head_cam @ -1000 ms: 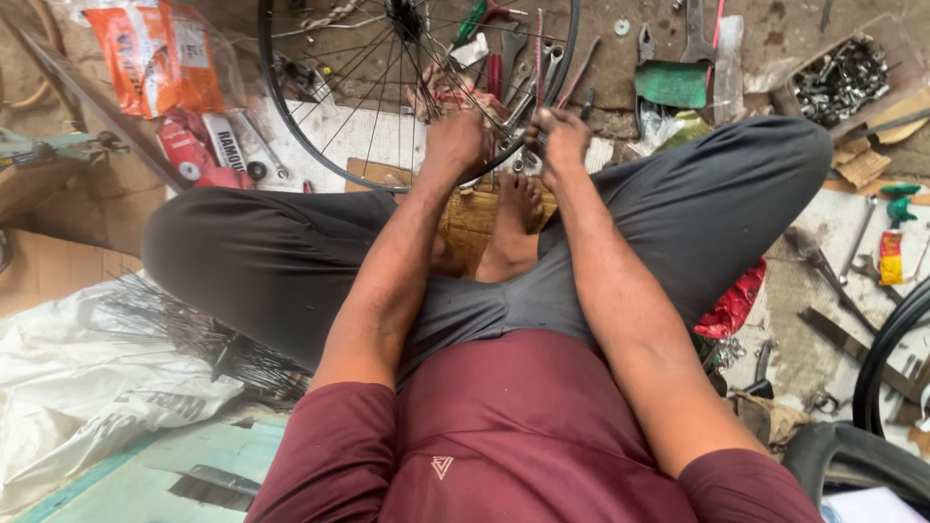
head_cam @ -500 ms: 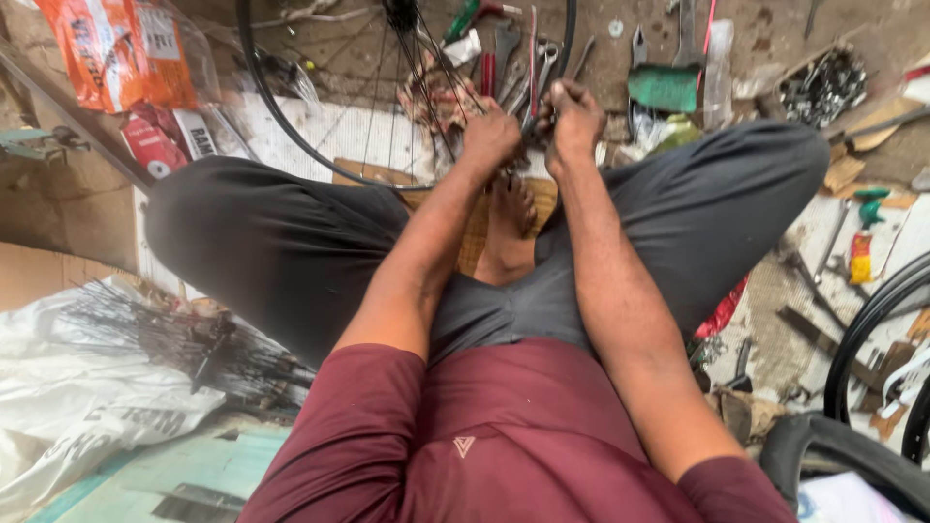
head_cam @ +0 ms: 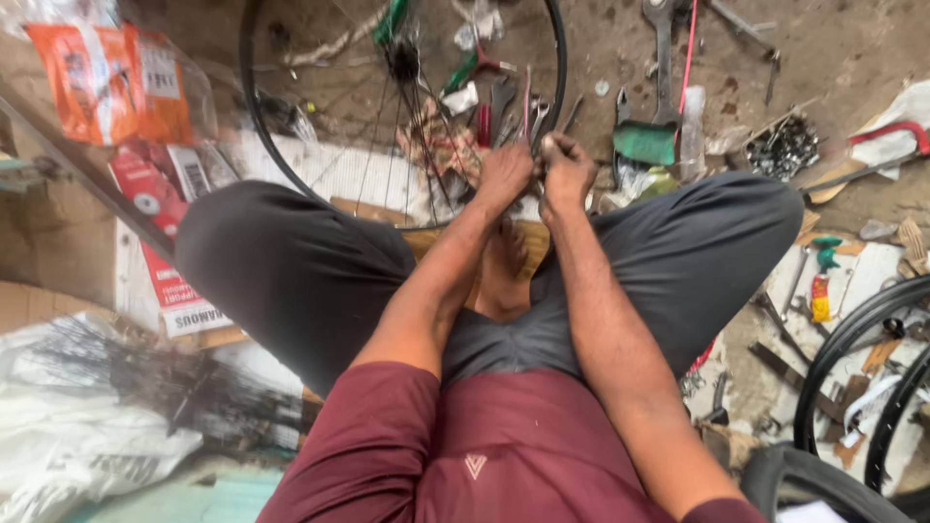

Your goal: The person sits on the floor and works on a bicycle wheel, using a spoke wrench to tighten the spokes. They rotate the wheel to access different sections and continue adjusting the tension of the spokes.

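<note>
Both hands meet at the near edge of the bicycle wheel rim (head_cam: pixel 260 145), which lies flat on the floor ahead of the crossed legs. The left hand (head_cam: pixel 504 174) and right hand (head_cam: pixel 567 169) have fingers curled shut around thin spokes (head_cam: pixel 531 111) — pinched close together, knuckles nearly touching. Spanners (head_cam: pixel 664 58) lie just beyond.

1 spoked wheel (head_cam: pixel 291 165), 2 hands, 2 tyres (head_cam: pixel 852 358), 1 green cloth (head_cam: pixel 646 142).
</note>
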